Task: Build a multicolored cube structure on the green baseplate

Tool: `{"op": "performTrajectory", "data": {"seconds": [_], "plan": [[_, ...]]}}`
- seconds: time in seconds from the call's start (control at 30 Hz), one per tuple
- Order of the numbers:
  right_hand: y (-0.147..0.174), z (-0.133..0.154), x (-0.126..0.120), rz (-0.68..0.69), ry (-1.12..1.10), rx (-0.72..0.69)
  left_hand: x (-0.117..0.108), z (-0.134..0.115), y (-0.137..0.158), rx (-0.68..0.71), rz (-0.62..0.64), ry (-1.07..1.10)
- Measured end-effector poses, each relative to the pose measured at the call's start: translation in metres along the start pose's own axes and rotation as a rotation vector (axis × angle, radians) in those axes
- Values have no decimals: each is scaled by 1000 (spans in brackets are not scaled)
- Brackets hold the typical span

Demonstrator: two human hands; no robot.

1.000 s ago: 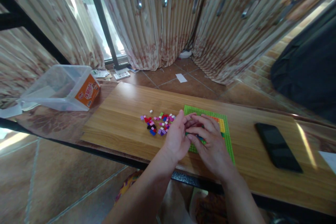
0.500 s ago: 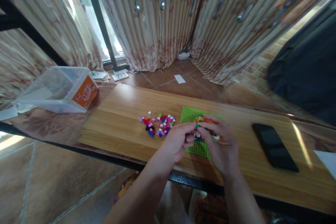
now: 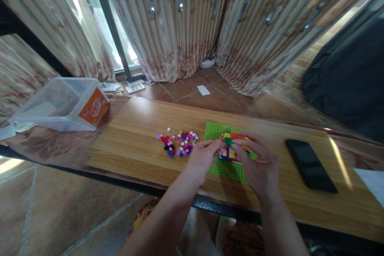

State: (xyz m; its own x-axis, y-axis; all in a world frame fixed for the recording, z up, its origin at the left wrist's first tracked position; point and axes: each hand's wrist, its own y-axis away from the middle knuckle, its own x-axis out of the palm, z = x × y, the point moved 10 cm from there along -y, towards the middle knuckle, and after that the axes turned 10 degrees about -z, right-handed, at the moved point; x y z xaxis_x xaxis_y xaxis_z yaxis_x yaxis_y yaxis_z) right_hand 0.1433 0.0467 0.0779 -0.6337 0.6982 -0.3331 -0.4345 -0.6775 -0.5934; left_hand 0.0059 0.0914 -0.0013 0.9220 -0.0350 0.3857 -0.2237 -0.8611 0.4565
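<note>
A multicoloured toy brick model (image 3: pixel 230 153) is on the green baseplate (image 3: pixel 215 129), its orange, yellow and green parts showing on top. My left hand (image 3: pixel 204 156) has thumb and forefinger pinched at the model's left edge. Whether a small loose brick is between those fingertips I cannot make out. From the right, my right hand (image 3: pixel 260 162) curves over the model, thumb and fingers gripping it near the green bricks. Its fingers hide the model's right part. Left of the baseplate lies a scattered pile of small loose bricks (image 3: pixel 183 144), mostly pink, purple, red, white and blue.
Everything rests on a wooden board (image 3: pixel 135 128). A black phone (image 3: pixel 310 166) lies to the right, near a white paper (image 3: pixel 372 184). At the far left stands a clear plastic bin (image 3: pixel 66 118) with an orange label. Curtains (image 3: pixel 180 40) hang behind.
My hands have drawn slightly apart, and more of the brick model's top and front now shows between them. The whole view has shifted a little.
</note>
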Motion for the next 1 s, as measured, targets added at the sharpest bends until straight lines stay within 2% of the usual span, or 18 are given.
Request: {"op": "performTrajectory", "data": {"seconds": [0.1, 0.23, 0.47, 0.67, 0.87, 1.0], "plan": [[0, -30, -7, -38, 11, 116, -8, -4, -2, 52, -95, -74], [5, -55, 0, 31, 40, 203, -5, -7, -5, 136, -110, -162], [9, -39, 5, 22, 167, 133, 0, 1, -12, 245, -70, -298], [14, -47, 6, -13, 148, 212, 1, 3, -12, 317, -39, -369], [19, -57, 4, -113, 40, 266, 1, 5, -13, 330, -25, -393], [20, -57, 4, -126, 29, 290, 1, 3, -12, 353, -27, -412]]}}
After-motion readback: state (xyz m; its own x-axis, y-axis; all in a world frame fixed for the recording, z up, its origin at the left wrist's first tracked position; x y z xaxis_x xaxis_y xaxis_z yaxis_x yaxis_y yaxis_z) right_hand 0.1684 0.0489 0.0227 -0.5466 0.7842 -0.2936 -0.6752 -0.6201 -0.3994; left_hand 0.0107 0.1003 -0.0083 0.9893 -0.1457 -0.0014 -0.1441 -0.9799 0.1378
